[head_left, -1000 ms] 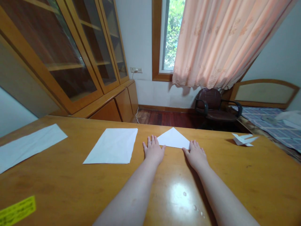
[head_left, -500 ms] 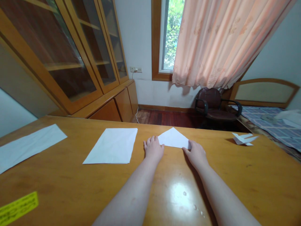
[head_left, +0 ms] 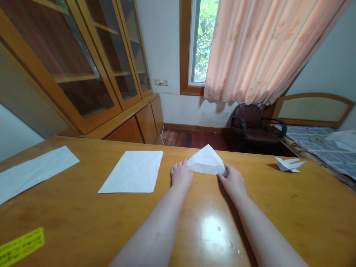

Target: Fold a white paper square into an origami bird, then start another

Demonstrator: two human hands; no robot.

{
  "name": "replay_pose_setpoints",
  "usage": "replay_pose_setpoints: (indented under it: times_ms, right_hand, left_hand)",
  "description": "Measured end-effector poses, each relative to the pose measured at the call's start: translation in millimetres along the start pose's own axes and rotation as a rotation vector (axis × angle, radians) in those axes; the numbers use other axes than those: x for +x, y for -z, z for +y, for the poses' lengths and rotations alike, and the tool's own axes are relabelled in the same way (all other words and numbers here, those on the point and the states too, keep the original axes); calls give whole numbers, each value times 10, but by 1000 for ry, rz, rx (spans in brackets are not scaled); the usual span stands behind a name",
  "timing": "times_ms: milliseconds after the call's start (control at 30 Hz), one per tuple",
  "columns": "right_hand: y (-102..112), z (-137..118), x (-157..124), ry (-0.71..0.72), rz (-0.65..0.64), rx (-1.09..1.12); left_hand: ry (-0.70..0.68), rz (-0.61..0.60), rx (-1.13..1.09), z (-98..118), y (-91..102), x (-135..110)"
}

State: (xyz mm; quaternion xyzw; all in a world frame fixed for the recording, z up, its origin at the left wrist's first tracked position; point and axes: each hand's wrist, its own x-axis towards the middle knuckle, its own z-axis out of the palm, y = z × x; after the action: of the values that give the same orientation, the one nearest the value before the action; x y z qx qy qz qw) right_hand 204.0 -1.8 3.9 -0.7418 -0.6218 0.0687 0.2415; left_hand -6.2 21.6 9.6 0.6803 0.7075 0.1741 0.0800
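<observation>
Lightly creased paper point(head_left: 206, 163), peaked, fingers point(head_left: 176, 168) at both ends, glossy wooden tabletop point(head_left: 204, 196).

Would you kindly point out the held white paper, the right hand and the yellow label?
Held white paper point(head_left: 206, 160): head view, middle of its visible face.
Right hand point(head_left: 233, 181): head view, back of the hand.
Yellow label point(head_left: 22, 245): head view, its visible middle.

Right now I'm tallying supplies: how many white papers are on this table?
4: strip far left, sheet center-left, folded piece center, folded figure right; layers may hide more.
</observation>
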Motion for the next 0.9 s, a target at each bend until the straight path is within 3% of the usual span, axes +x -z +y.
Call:
replay_pose_setpoints:
  times_ms: [900]
  right_hand:
    - [26,-4,-24,7,-21,61]
  left_hand:
    - [-24,-16,-6,-4,14,-4]
